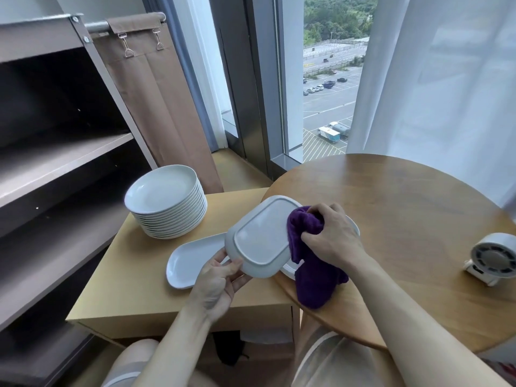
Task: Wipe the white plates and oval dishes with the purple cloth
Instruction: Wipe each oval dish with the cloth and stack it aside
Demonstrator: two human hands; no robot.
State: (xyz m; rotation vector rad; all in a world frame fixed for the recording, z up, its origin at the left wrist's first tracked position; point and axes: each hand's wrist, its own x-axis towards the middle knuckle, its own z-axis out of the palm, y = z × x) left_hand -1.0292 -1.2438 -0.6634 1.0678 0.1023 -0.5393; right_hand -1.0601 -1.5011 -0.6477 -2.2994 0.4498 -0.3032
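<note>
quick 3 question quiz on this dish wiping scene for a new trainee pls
1. Multiple choice: which side of the held oval dish faces the camera? A) the eating surface B) the underside with its foot ring C) only the thin edge
2. True or false: the stack of round plates stands on the square light-wood table.
3. Fill in: the purple cloth is gripped by the ___ hand.

Key: 1 B. 2 true. 3 right: the right hand grips the cloth, and the left hand holds the dish by its near end.
</note>
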